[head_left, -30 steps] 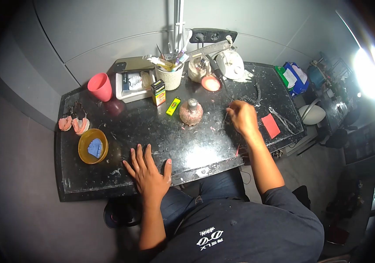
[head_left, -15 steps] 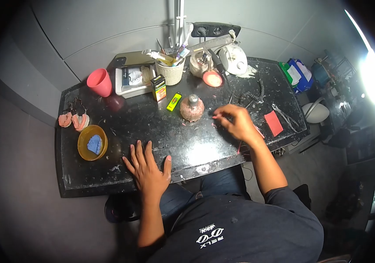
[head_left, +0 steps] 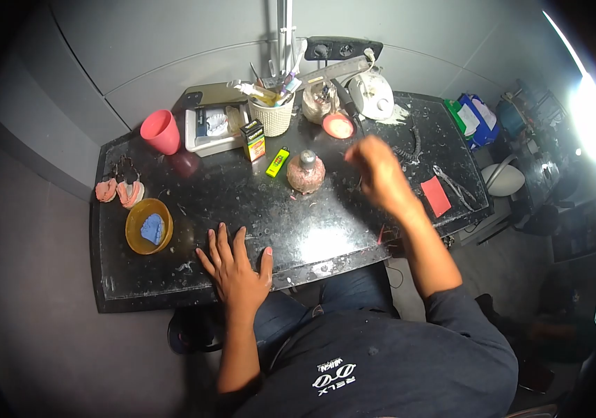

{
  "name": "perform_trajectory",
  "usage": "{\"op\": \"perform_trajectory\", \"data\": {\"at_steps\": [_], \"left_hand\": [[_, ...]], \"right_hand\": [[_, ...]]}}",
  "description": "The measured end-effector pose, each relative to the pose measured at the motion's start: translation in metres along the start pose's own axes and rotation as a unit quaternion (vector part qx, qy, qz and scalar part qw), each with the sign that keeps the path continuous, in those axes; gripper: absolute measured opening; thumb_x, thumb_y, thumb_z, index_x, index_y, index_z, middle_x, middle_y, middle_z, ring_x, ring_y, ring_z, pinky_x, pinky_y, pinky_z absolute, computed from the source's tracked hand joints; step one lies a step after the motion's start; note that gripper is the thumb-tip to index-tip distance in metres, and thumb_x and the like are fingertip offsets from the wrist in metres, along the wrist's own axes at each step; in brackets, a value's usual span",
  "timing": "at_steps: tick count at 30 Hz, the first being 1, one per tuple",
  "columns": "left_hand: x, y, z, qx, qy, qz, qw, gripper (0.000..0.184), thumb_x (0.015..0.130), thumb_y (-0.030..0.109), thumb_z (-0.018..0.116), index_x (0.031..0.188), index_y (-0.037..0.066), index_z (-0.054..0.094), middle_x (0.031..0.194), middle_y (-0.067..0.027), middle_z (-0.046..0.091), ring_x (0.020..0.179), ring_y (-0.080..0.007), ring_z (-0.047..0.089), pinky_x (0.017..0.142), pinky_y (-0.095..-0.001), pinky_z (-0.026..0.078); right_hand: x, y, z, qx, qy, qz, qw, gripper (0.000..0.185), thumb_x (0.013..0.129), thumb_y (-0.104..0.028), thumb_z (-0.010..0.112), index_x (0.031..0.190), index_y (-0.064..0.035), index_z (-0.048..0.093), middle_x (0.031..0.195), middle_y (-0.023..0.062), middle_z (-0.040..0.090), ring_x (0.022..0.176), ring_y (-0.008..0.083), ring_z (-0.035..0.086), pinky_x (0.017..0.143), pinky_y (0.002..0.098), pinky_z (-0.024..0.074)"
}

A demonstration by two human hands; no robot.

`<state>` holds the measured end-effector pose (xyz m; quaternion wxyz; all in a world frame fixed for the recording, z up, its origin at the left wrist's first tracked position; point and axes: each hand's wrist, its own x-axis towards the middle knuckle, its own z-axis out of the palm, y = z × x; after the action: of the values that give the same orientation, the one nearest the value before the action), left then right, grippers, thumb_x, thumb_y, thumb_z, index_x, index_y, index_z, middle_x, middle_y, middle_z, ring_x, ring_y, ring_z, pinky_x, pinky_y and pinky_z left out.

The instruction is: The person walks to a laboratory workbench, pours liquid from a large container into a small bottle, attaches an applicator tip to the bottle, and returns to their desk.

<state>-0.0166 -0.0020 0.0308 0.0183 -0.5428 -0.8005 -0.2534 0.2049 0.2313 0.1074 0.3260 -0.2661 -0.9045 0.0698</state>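
My left hand (head_left: 237, 270) lies flat with spread fingers at the front edge of the black table (head_left: 193, 279). Over the table's right half is my right hand (head_left: 379, 171), blurred, its fingers curled together; what they hold, if anything, is too small to make out. Left of it stands a round pinkish jar with a metal cap (head_left: 306, 172). Beyond the jar are a yellow-green lighter (head_left: 278, 162), a small box (head_left: 253, 140) and a red dish with pale contents (head_left: 338, 126). A pink sheet (head_left: 436, 196) lies to the right of my right hand, beside metal pliers (head_left: 455, 187).
At the left are an amber bowl (head_left: 132, 233) with a blue cast, pink dental models (head_left: 129, 193) and a pink cup (head_left: 161, 132). Along the back stand a white tray (head_left: 209, 147), a woven holder (head_left: 271, 119) with brushes and a white device (head_left: 372, 95).
My right hand has moved away from me and slightly right, from beside the jar towards the back of the table. My left hand has stayed in place.
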Motion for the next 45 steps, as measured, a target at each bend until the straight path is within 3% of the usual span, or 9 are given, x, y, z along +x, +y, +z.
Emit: {"op": "perform_trajectory", "data": {"at_steps": [7, 9, 11, 13, 15, 20, 25, 33, 45], "left_hand": [[-0.002, -0.002, 0.001, -0.018, 0.021, 0.006, 1.000, 0.056, 0.089, 0.041, 0.065, 0.131, 0.004, 0.057, 0.148, -0.0229, 0.044, 0.144, -0.0423, 0.031, 0.119, -0.0640, 0.011], [-0.002, -0.003, 0.001, -0.026, 0.024, 0.001, 0.999, 0.055, 0.088, 0.038, 0.067, 0.131, 0.006, 0.057, 0.149, -0.0208, 0.044, 0.145, -0.0407, 0.031, 0.120, -0.0623, 0.011], [-0.003, -0.002, 0.000, -0.034, 0.028, 0.003, 0.999, 0.052, 0.088, 0.035, 0.070, 0.131, 0.007, 0.059, 0.150, -0.0180, 0.045, 0.146, -0.0386, 0.032, 0.121, -0.0604, 0.012], [-0.002, -0.001, 0.002, -0.025, 0.024, 0.005, 0.999, 0.053, 0.087, 0.035, 0.070, 0.131, 0.007, 0.059, 0.150, -0.0181, 0.045, 0.146, -0.0390, 0.032, 0.120, -0.0604, 0.012], [-0.001, -0.001, 0.002, -0.020, 0.017, 0.009, 1.000, 0.054, 0.087, 0.036, 0.069, 0.132, 0.007, 0.058, 0.150, -0.0187, 0.044, 0.145, -0.0402, 0.031, 0.120, -0.0613, 0.012], [0.000, 0.000, 0.002, 0.002, 0.010, 0.017, 1.000, 0.055, 0.088, 0.037, 0.068, 0.133, 0.008, 0.057, 0.151, -0.0196, 0.042, 0.145, -0.0420, 0.031, 0.119, -0.0634, 0.011], [-0.001, 0.000, 0.002, 0.001, 0.015, 0.014, 1.000, 0.055, 0.087, 0.037, 0.069, 0.133, 0.009, 0.058, 0.151, -0.0185, 0.043, 0.145, -0.0420, 0.032, 0.119, -0.0630, 0.012], [-0.002, 0.001, 0.002, 0.005, 0.016, 0.010, 1.000, 0.054, 0.088, 0.037, 0.069, 0.133, 0.008, 0.058, 0.151, -0.0177, 0.043, 0.145, -0.0409, 0.033, 0.119, -0.0620, 0.013], [0.000, 0.002, 0.001, 0.000, 0.010, 0.010, 1.000, 0.054, 0.088, 0.036, 0.069, 0.132, 0.008, 0.059, 0.150, -0.0180, 0.044, 0.145, -0.0408, 0.033, 0.119, -0.0618, 0.013]], "right_hand": [[0.057, 0.021, -0.017, -0.046, 0.010, -0.036, 0.998, 0.031, 0.087, 0.011, 0.055, 0.112, -0.0001, 0.070, 0.102, 0.0192, 0.072, 0.095, 0.0340, 0.070, 0.086, 0.0397, 0.0543], [0.042, 0.020, -0.043, -0.026, 0.052, 0.094, 0.994, 0.043, 0.080, 0.014, 0.054, 0.117, 0.0000, 0.070, 0.110, 0.0214, 0.071, 0.099, 0.0334, 0.072, 0.089, 0.0392, 0.0554], [0.013, 0.037, -0.061, -0.027, 0.106, 0.150, 0.983, 0.032, 0.085, 0.007, 0.063, 0.115, -0.0008, 0.070, 0.108, 0.0188, 0.073, 0.100, 0.0305, 0.072, 0.089, 0.0360, 0.0553], [-0.024, 0.041, -0.077, -0.043, 0.084, 0.236, 0.967, 0.025, 0.086, 0.002, 0.069, 0.111, 0.0006, 0.070, 0.103, 0.0193, 0.073, 0.096, 0.0304, 0.073, 0.084, 0.0359, 0.0553], [-0.057, 0.030, -0.089, -0.074, -0.055, 0.354, 0.931, 0.019, 0.085, 0.000, 0.071, 0.103, 0.0027, 0.070, 0.095, 0.0198, 0.073, 0.091, 0.0303, 0.073, 0.079, 0.0363, 0.0544], [-0.129, 0.035, -0.071, -0.034, -0.114, 0.399, 0.909, 0.015, 0.081, 0.005, 0.071, 0.095, 0.0019, 0.070, 0.084, 0.0185, 0.071, 0.078, 0.0306, 0.070, 0.073, 0.0393, 0.0521], [-0.124, 0.024, -0.080, -0.032, -0.157, 0.352, 0.922, 0.015, 0.083, 0.007, 0.067, 0.097, 0.0018, 0.069, 0.090, 0.0182, 0.066, 0.085, 0.0349, 0.065, 0.076, 0.0413, 0.0487], [-0.105, 0.053, -0.047, -0.006, -0.062, 0.293, 0.954, 0.013, 0.087, 0.006, 0.064, 0.096, 0.0011, 0.070, 0.095, 0.0159, 0.066, 0.090, 0.0338, 0.064, 0.080, 0.0393, 0.0492], [-0.107, 0.006, -0.058, 0.020, -0.163, 0.225, 0.960, 0.014, 0.081, 0.002, 0.070, 0.095, 0.0009, 0.069, 0.094, 0.0142, 0.065, 0.092, 0.0338, 0.063, 0.080, 0.0410, 0.0503]]}}
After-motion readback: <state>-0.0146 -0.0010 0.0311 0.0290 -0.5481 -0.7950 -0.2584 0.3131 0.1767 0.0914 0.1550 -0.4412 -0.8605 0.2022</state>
